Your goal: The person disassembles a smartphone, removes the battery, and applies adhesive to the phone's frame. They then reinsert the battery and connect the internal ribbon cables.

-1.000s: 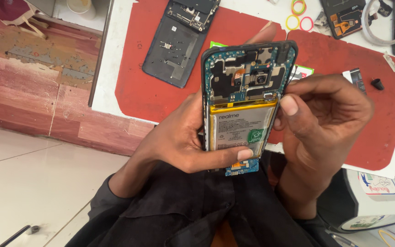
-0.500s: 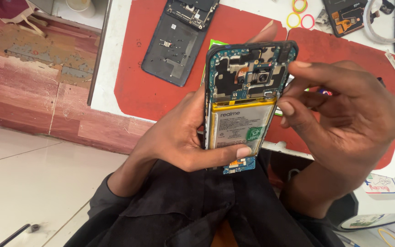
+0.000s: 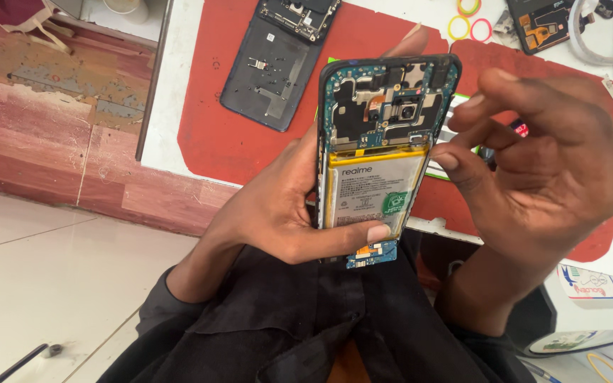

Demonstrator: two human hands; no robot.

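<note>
1. The left hand (image 3: 278, 213) is clamped round an opened black smartphone with bare circuit board and white battery (image 3: 381, 152), upright above the red work mat (image 3: 235, 135).
2. The right hand (image 3: 540, 170) hovers just beside it (fingers loosely spread, holding nothing).

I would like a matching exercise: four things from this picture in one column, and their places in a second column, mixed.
Things:
1. opened phone
2. dark back cover
3. yellow and pink rings
4. red mat

Places:
A. on the white table
B. in the left hand
C. on the mat, upper left
D. on the table, top edge

Pairs: 1-B, 2-C, 3-D, 4-A
</note>
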